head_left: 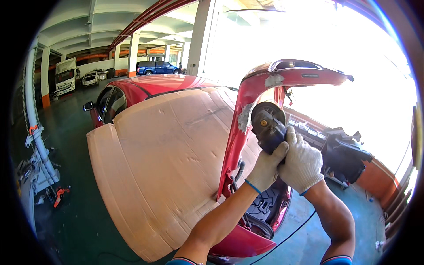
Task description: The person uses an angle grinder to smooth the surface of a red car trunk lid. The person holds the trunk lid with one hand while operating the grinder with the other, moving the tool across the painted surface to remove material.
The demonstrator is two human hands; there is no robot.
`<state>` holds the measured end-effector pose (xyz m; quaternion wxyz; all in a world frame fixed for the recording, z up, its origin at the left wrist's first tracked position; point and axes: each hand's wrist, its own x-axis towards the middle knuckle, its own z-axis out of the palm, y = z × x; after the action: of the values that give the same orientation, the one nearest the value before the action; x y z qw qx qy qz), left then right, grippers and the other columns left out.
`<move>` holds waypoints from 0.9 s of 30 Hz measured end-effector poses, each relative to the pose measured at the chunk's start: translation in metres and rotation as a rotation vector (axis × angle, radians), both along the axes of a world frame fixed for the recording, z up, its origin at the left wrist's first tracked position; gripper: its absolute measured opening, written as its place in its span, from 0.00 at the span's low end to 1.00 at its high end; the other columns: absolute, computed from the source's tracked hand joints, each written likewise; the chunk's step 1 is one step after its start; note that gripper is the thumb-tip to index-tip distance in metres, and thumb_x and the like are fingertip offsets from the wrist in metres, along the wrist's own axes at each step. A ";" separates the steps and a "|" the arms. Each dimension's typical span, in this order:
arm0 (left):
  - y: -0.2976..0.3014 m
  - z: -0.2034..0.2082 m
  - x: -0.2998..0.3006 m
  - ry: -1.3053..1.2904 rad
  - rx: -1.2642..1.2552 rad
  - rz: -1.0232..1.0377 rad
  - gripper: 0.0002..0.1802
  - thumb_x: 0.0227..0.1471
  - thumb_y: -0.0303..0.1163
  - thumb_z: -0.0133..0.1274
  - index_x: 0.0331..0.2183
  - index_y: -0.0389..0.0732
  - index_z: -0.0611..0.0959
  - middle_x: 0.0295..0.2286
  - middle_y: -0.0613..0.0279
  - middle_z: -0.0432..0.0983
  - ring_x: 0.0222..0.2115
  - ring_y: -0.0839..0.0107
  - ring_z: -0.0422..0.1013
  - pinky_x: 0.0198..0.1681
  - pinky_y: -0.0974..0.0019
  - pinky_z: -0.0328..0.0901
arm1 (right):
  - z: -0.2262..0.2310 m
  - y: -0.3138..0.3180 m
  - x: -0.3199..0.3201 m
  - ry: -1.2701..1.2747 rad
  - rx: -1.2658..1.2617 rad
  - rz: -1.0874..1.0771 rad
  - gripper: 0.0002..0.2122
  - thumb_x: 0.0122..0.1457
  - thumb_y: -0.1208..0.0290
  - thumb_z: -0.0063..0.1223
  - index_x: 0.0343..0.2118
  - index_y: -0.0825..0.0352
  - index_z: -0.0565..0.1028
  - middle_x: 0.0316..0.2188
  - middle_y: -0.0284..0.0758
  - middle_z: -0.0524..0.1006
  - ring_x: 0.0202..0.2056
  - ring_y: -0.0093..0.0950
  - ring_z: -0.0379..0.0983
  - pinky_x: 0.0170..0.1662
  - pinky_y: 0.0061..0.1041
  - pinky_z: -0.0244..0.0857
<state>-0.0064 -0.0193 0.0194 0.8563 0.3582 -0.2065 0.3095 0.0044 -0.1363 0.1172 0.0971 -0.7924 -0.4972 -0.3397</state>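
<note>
Both my hands wear white knit gloves with blue cuffs and are wrapped round a dark angle grinder (270,132). My left hand (265,171) grips the lower end of its body. Higher up on its right side is my right hand (302,162). The grinder's round disc sits at the inner edge of a raised red trunk lid (228,161), beside a bare grey patch (245,117). Whether disc and metal touch, I cannot tell. Another grey patch (274,80) shows at the lid's upper corner. The fingers' undersides are hidden.
A large cardboard sheet (163,145) covers the red car's (172,82) rear window and side. Below my arms lies the open trunk (265,205). A black cable (287,238) trails down. Left stands a pole with chains (39,132); at right, a cart with dark parts (342,154).
</note>
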 end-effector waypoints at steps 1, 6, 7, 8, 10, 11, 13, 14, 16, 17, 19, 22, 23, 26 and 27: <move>0.000 -0.002 -0.001 0.018 0.003 0.021 0.44 0.61 0.51 0.68 0.66 0.35 0.69 0.56 0.60 0.74 0.55 0.70 0.73 0.57 0.64 0.72 | -0.003 -0.001 0.000 0.011 0.000 0.001 0.37 0.51 0.67 0.63 0.65 0.76 0.65 0.44 0.51 0.81 0.42 0.48 0.84 0.42 0.45 0.78; 0.007 0.002 -0.010 0.023 0.015 0.114 0.44 0.61 0.52 0.68 0.65 0.34 0.71 0.55 0.60 0.75 0.54 0.70 0.74 0.57 0.64 0.71 | -0.005 0.013 0.002 0.013 0.011 0.012 0.36 0.52 0.66 0.63 0.64 0.74 0.64 0.43 0.49 0.81 0.38 0.49 0.84 0.38 0.45 0.79; 0.009 0.004 -0.011 0.001 0.016 0.119 0.44 0.61 0.52 0.67 0.65 0.34 0.71 0.55 0.60 0.74 0.54 0.70 0.74 0.57 0.64 0.72 | -0.005 0.015 0.002 -0.043 0.031 0.024 0.34 0.52 0.66 0.62 0.62 0.72 0.65 0.42 0.48 0.81 0.37 0.49 0.84 0.38 0.45 0.79; 0.012 0.008 -0.012 0.001 0.018 0.095 0.44 0.61 0.53 0.67 0.65 0.34 0.70 0.55 0.60 0.74 0.54 0.70 0.73 0.57 0.64 0.72 | -0.003 0.016 0.002 -0.064 0.049 0.040 0.34 0.53 0.66 0.62 0.62 0.72 0.66 0.42 0.48 0.81 0.37 0.49 0.84 0.38 0.45 0.79; 0.019 0.014 -0.016 -0.001 0.017 0.062 0.44 0.61 0.53 0.67 0.65 0.34 0.70 0.56 0.60 0.74 0.54 0.71 0.73 0.58 0.64 0.71 | 0.002 0.023 0.001 -0.107 0.079 0.087 0.32 0.54 0.66 0.62 0.61 0.71 0.66 0.41 0.49 0.81 0.37 0.49 0.84 0.38 0.46 0.78; 0.020 0.015 -0.017 -0.011 0.012 0.048 0.44 0.61 0.53 0.67 0.65 0.34 0.70 0.56 0.60 0.74 0.54 0.71 0.73 0.58 0.64 0.72 | 0.004 0.024 0.000 -0.103 0.065 0.080 0.32 0.54 0.66 0.61 0.62 0.71 0.66 0.41 0.49 0.81 0.37 0.49 0.84 0.38 0.46 0.78; 0.022 0.017 -0.018 -0.031 -0.001 0.020 0.44 0.62 0.53 0.66 0.65 0.34 0.70 0.56 0.60 0.74 0.54 0.71 0.73 0.57 0.64 0.72 | 0.011 0.025 -0.006 -0.096 0.035 0.068 0.32 0.54 0.66 0.61 0.62 0.71 0.66 0.41 0.49 0.81 0.37 0.49 0.84 0.38 0.46 0.78; 0.021 0.016 -0.015 -0.037 -0.014 0.032 0.44 0.62 0.53 0.66 0.65 0.35 0.70 0.55 0.60 0.74 0.54 0.71 0.73 0.57 0.64 0.72 | 0.012 0.024 -0.007 -0.084 0.025 0.060 0.32 0.55 0.66 0.61 0.62 0.71 0.65 0.41 0.48 0.81 0.37 0.49 0.84 0.38 0.46 0.78; 0.015 0.013 -0.008 -0.049 -0.045 0.050 0.44 0.62 0.53 0.66 0.65 0.35 0.70 0.55 0.61 0.74 0.54 0.71 0.74 0.55 0.65 0.73 | 0.014 0.021 -0.008 -0.060 0.001 0.039 0.32 0.55 0.65 0.61 0.63 0.70 0.65 0.41 0.48 0.81 0.37 0.48 0.84 0.38 0.46 0.78; 0.015 0.012 -0.010 -0.051 -0.039 0.055 0.44 0.62 0.53 0.66 0.65 0.35 0.69 0.55 0.61 0.74 0.54 0.71 0.73 0.55 0.65 0.73 | 0.013 0.022 -0.008 -0.064 0.001 0.039 0.32 0.55 0.65 0.61 0.63 0.71 0.65 0.41 0.48 0.81 0.37 0.48 0.85 0.38 0.46 0.78; 0.016 0.012 -0.011 -0.050 -0.017 0.050 0.44 0.62 0.53 0.66 0.65 0.35 0.69 0.54 0.61 0.74 0.55 0.71 0.73 0.55 0.66 0.73 | 0.011 0.021 -0.008 -0.066 0.010 0.022 0.32 0.55 0.65 0.61 0.62 0.71 0.65 0.41 0.48 0.81 0.38 0.48 0.85 0.38 0.46 0.78; 0.030 0.014 -0.014 -0.033 0.052 -0.002 0.45 0.63 0.59 0.61 0.68 0.42 0.66 0.59 0.62 0.72 0.60 0.70 0.71 0.61 0.61 0.71 | 0.019 0.026 -0.013 -0.102 0.010 0.054 0.33 0.54 0.66 0.61 0.62 0.72 0.65 0.41 0.48 0.81 0.38 0.47 0.85 0.37 0.45 0.78; 0.031 0.014 -0.014 -0.033 0.041 -0.002 0.45 0.63 0.59 0.61 0.68 0.41 0.66 0.59 0.62 0.73 0.60 0.68 0.71 0.62 0.59 0.71 | 0.019 0.027 -0.012 -0.119 -0.002 0.054 0.33 0.55 0.65 0.61 0.62 0.73 0.65 0.41 0.48 0.81 0.38 0.47 0.85 0.37 0.45 0.78; 0.015 0.013 -0.010 -0.038 -0.035 0.014 0.45 0.63 0.55 0.63 0.67 0.36 0.67 0.57 0.59 0.72 0.56 0.69 0.73 0.56 0.65 0.74 | 0.018 0.019 -0.012 -0.074 -0.045 0.011 0.33 0.55 0.64 0.60 0.62 0.74 0.65 0.41 0.48 0.81 0.37 0.47 0.85 0.36 0.44 0.78; 0.016 0.012 -0.011 -0.045 -0.030 0.018 0.44 0.64 0.55 0.63 0.67 0.36 0.67 0.57 0.59 0.72 0.56 0.69 0.73 0.56 0.65 0.74 | 0.017 0.020 -0.013 -0.085 -0.039 0.014 0.33 0.55 0.64 0.60 0.62 0.74 0.65 0.41 0.48 0.81 0.37 0.47 0.85 0.36 0.44 0.78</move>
<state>-0.0171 -0.0032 0.0316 0.8539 0.3400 -0.2178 0.3285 -0.0086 -0.1164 0.1342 0.0629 -0.7756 -0.5128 -0.3628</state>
